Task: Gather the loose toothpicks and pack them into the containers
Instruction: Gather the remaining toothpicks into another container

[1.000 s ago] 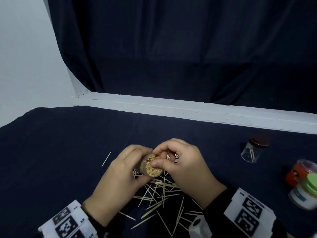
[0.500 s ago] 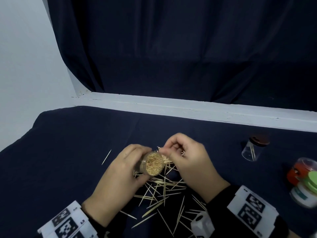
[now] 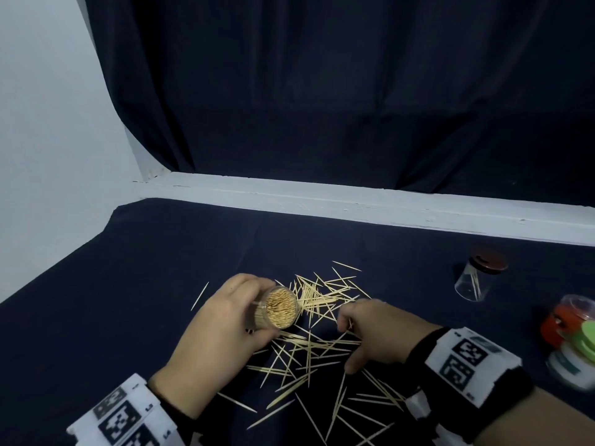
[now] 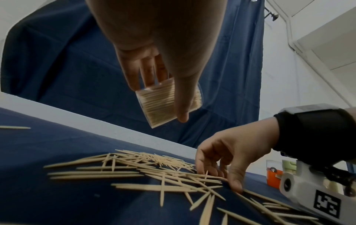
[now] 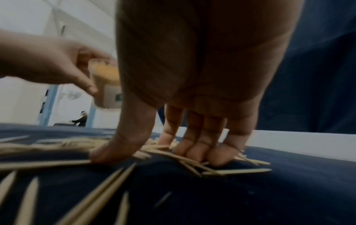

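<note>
Left hand [image 3: 222, 326]: grips clear tub [image 3: 279, 308], packed near full, held tilted above cloth [image 3: 128, 284].
Right hand [image 3: 376, 333]: fingertips [image 5: 215, 158] and thumb pressed down on loose toothpicks [image 3: 322, 304], closing on few; grip not yet firm.
Toothpicks: scattered pile between and below hands, one stray far left.
Spare jar [image 3: 473, 283]: lies well right, nearly empty.
Risk: tilted full tub likely spills sticks; thin sticks may slip from pinch or jam at crowded mouth.
</note>
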`<state>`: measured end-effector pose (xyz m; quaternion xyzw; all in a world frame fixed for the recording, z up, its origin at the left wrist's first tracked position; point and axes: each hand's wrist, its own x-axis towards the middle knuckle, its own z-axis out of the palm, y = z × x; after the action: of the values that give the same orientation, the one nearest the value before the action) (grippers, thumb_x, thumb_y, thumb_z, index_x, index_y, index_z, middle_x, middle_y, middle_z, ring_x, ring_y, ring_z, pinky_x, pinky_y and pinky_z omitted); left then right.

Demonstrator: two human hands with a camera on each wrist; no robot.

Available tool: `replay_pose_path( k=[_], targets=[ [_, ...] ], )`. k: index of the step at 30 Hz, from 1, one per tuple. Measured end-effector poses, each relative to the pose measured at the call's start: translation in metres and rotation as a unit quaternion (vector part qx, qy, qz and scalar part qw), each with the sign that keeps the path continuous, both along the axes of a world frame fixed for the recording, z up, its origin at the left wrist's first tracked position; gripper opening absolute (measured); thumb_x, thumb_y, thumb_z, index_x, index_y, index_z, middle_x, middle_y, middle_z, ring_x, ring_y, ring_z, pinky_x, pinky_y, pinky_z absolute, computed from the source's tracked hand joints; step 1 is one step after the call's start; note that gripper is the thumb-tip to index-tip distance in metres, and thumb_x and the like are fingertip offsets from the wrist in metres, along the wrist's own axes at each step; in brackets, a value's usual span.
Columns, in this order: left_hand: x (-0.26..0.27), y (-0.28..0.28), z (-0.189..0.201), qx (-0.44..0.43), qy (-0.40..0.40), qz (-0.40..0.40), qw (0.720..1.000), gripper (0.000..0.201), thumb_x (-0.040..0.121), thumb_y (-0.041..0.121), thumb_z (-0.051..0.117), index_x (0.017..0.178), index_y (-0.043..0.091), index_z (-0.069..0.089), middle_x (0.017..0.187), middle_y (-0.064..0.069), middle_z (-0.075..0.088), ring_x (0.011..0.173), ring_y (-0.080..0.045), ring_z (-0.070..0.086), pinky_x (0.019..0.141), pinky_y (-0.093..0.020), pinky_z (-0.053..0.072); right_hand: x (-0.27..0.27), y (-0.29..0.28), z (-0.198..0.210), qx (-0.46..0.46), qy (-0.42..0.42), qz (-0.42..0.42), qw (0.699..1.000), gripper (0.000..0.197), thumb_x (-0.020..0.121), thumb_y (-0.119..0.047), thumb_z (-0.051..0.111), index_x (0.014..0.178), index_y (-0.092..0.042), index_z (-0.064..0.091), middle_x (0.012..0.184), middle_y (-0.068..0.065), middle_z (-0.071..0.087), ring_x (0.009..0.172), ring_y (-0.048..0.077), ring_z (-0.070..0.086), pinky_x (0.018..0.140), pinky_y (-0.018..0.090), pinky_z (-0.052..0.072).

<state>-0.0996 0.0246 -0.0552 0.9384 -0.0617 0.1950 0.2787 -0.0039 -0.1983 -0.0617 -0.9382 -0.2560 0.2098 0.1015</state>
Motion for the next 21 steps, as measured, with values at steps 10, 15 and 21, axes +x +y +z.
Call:
replay_pose_path(
  k=[10,15,21],
  targets=[
    [0.003,-0.007,-0.001,-0.006,0.012,0.000,1.000,0.055,0.064,0.026,0.085,0.112,0.033,0.060,0.106,0.022,0.053,0.103,0.007,0.046,0.084,-0.012,0.041,-0.002,0.039,-0.005,0.020,-0.019,0.070,0.997,0.013,0.080,-0.036,0.071,0.088,-0.026,0.067,0.089,-0.008,0.061,0.086,0.015,0.060,0.071,0.026,0.047],
    [0.004,-0.003,-0.001,-0.009,0.005,0.018,1.000,0.055,0.062,0.023,0.086,0.111,0.029,0.061,0.105,0.021,0.054,0.102,0.004,0.049,0.085,-0.013,0.042,-0.002,0.044,0.004,0.047,-0.024,0.023,0.998,0.032,0.070,-0.042,0.079,0.093,-0.028,0.061,0.091,-0.012,0.051,0.085,0.011,0.053,0.066,0.026,0.041],
    [0.003,-0.002,0.000,-0.010,0.007,0.022,1.000,0.054,0.062,0.023,0.086,0.110,0.029,0.061,0.104,0.022,0.054,0.101,0.008,0.048,0.084,-0.008,0.040,-0.016,0.054,0.002,-0.023,-0.037,0.102,0.994,0.079,0.062,-0.039,0.085,0.130,-0.021,0.049,0.125,-0.002,0.041,0.115,0.018,0.047,0.095,0.035,0.046]
  ],
)
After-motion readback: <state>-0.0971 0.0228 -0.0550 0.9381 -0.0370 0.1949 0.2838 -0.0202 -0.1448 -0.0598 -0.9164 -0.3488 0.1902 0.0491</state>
